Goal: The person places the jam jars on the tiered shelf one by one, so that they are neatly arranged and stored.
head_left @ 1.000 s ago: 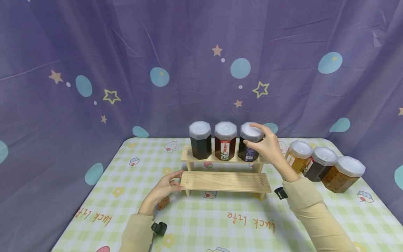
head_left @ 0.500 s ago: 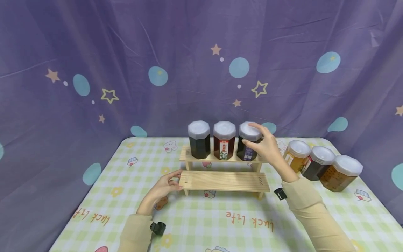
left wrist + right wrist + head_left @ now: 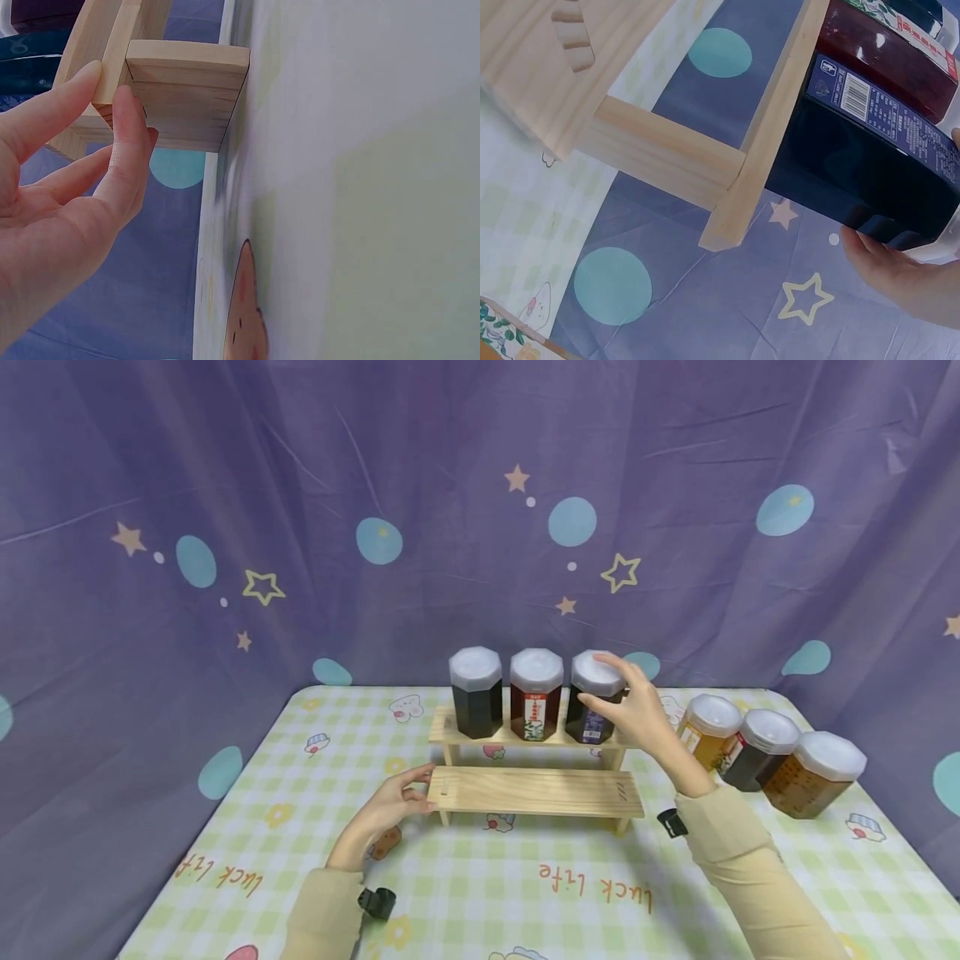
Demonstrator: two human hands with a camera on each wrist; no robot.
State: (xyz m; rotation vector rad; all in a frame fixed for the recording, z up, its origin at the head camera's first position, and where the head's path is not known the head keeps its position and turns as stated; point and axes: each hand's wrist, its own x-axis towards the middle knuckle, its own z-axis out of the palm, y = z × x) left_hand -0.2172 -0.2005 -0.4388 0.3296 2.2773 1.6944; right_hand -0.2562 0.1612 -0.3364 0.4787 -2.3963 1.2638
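A two-tier wooden rack (image 3: 534,792) stands on the table. My left hand (image 3: 388,802) pinches the left end of its lower board, thumb and fingers on opposite faces in the left wrist view (image 3: 116,71). Upright on the upper tier is a dark jar with a purple label (image 3: 592,727), whose white lid my right hand (image 3: 643,710) grips between thumb and fingers. Most of that hand is cut off in the right wrist view, where the jar (image 3: 855,169) touches the upper board. Left of it stand a dark red jar (image 3: 536,702) and a black jar (image 3: 478,710).
Right of the rack, a yellow jar (image 3: 703,743), a dark jar (image 3: 753,764) and a brown jar (image 3: 810,785) stand close together on the checked tablecloth (image 3: 465,902). A purple curtain (image 3: 465,485) hangs behind the table.
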